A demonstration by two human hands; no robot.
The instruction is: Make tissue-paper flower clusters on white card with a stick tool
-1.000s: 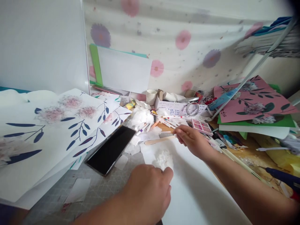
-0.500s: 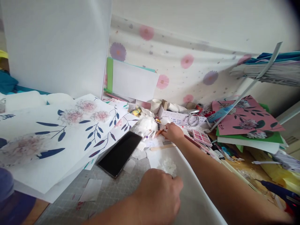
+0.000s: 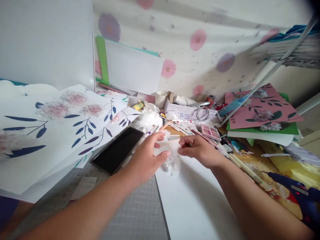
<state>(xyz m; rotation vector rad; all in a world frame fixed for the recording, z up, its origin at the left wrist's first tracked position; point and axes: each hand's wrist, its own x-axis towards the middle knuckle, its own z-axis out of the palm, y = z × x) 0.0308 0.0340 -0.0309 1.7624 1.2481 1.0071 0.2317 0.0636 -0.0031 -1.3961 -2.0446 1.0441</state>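
My left hand hovers at the near side of a small white fluffy tuft, thumb and fingers apart. Close by on the right, my right hand has its fingers curled and pinched together; whatever they hold, if anything, cannot be made out. Beneath both hands lies a white sheet on the grey gridded cutting mat. Just left of my left hand is a black phone. Beyond the fingers sits a heap of white cotton.
Flower pictures on white paper cover the left side. Brushes and pencils, a pink palette and paper cups crowd the back. At right are a pink flower picture and a blue glue gun.
My right hand has drawn back from the clutter behind to above the sheet. My left hand has opened from a fist and moved up beside it. The view has tilted downward.
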